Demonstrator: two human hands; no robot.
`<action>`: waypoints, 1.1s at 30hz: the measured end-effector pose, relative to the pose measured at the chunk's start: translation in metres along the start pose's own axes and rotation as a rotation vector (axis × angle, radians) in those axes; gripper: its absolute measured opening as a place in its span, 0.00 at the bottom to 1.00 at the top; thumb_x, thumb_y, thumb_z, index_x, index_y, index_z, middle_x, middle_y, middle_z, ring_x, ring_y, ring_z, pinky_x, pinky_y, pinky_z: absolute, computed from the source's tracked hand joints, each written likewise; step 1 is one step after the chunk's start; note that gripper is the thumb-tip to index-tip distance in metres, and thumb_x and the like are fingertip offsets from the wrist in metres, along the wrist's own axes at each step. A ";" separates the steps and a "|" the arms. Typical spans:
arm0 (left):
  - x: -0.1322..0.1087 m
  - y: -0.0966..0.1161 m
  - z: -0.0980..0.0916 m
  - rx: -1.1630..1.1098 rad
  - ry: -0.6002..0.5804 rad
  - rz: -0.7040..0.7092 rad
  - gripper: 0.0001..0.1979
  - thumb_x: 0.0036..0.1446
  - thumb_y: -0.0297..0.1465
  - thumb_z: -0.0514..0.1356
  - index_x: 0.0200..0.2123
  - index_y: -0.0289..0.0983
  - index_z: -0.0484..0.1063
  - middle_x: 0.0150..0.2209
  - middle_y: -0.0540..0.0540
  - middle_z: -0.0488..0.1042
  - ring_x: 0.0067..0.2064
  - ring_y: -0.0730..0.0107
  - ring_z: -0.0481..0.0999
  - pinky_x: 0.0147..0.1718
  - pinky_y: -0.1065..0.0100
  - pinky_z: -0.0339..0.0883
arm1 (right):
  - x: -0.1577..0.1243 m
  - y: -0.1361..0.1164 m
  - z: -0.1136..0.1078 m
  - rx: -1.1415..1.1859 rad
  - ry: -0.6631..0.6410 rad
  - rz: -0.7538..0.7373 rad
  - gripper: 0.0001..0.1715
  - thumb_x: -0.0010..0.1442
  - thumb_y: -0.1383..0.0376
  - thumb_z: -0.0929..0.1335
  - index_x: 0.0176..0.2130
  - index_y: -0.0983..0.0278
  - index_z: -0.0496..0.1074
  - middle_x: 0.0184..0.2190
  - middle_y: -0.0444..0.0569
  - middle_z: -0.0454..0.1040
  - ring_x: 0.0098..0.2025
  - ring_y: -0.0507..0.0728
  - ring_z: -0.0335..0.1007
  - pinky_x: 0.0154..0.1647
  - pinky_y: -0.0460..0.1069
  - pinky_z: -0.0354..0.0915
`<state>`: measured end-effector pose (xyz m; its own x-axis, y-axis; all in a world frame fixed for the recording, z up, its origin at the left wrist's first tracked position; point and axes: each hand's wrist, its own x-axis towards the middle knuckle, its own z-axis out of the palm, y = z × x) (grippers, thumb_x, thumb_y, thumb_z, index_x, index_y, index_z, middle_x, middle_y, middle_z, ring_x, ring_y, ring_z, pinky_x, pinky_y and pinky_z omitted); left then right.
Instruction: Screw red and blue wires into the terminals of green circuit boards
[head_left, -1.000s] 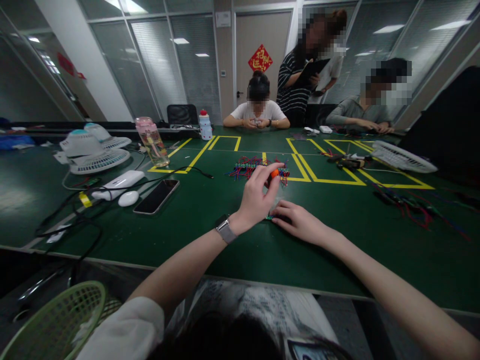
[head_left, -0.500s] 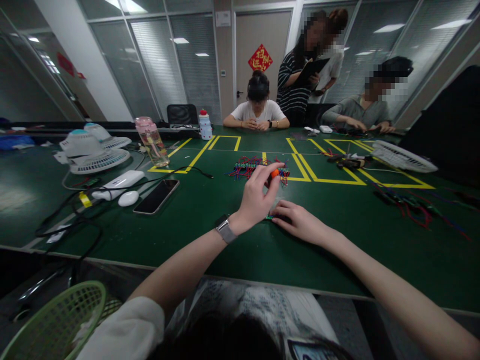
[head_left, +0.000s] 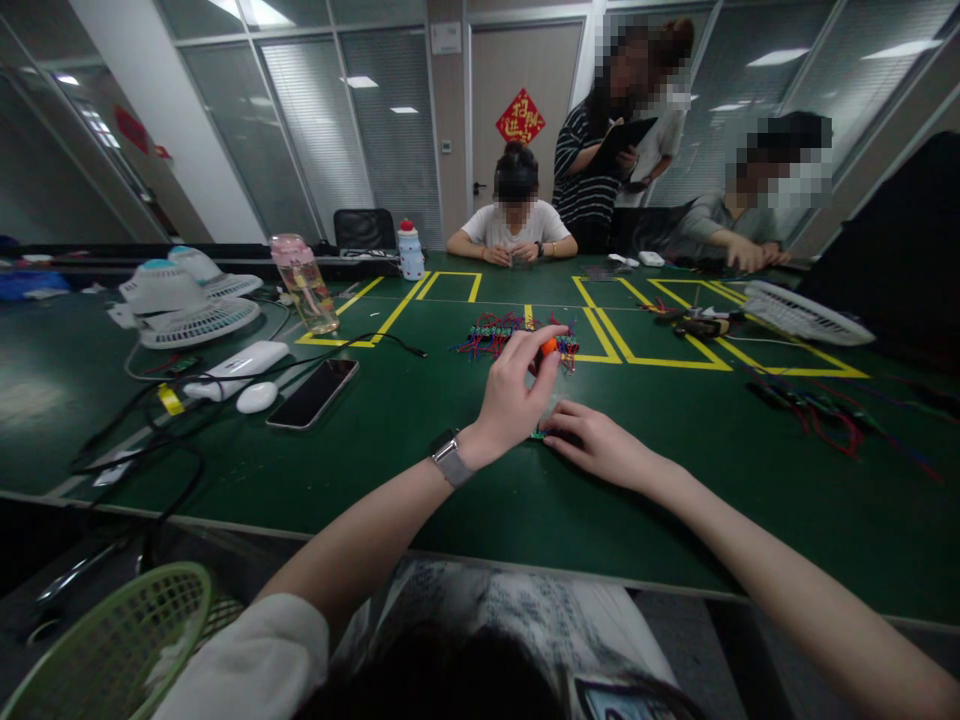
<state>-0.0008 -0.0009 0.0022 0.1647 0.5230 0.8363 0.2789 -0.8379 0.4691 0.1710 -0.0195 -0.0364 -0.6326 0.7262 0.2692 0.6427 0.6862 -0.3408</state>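
My left hand point(head_left: 517, 385), with a watch point(head_left: 450, 458) on its wrist, is raised above the table point(head_left: 450, 520). Its thumb and fingers curl round an upright thing with an orange and dark top point(head_left: 550, 346); the kind of thing cannot be made out. My right hand point(head_left: 592, 440) rests low on the table, fingers bent together at the edge of a small green circuit board point(head_left: 538, 436), mostly hidden. A faint whitish haze shows between the hands. Just beyond lies a row of circuit boards point(head_left: 487, 333) with red and blue wires.
To the left are a phone point(head_left: 313, 392), a white mouse point(head_left: 257, 397), black cables, a pink-lidded bottle point(head_left: 304, 283) and fans point(head_left: 191, 310). More wired boards point(head_left: 817, 405) and a white fan point(head_left: 806, 312) lie right. Several people are across the table. A green basket point(head_left: 112, 640) stands lower left.
My two hands keep their places, with barely any visible shift. Across the table, the hands of the seated people have moved slightly.
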 end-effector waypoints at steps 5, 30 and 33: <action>0.000 0.000 0.000 -0.002 0.002 0.003 0.13 0.67 0.32 0.51 0.53 0.39 0.67 0.43 0.44 0.72 0.42 0.69 0.72 0.40 0.68 0.69 | 0.000 0.000 0.000 0.003 0.000 0.001 0.11 0.65 0.65 0.64 0.44 0.63 0.75 0.40 0.53 0.71 0.40 0.58 0.71 0.44 0.54 0.69; 0.000 0.000 0.001 -0.013 0.004 -0.002 0.13 0.67 0.30 0.51 0.52 0.38 0.68 0.44 0.44 0.72 0.42 0.70 0.72 0.40 0.69 0.68 | -0.001 0.003 0.001 -0.003 -0.010 -0.003 0.12 0.66 0.65 0.63 0.45 0.64 0.74 0.41 0.53 0.70 0.41 0.59 0.70 0.45 0.54 0.69; 0.000 0.000 0.000 -0.013 0.003 0.001 0.13 0.67 0.30 0.51 0.53 0.38 0.68 0.43 0.45 0.72 0.42 0.70 0.72 0.40 0.69 0.69 | 0.000 0.002 0.001 -0.001 -0.011 -0.002 0.12 0.66 0.65 0.63 0.44 0.64 0.74 0.40 0.53 0.70 0.41 0.59 0.70 0.45 0.54 0.69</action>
<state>-0.0003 -0.0010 0.0022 0.1622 0.5219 0.8375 0.2668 -0.8403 0.4720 0.1723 -0.0185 -0.0381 -0.6385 0.7245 0.2595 0.6420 0.6874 -0.3396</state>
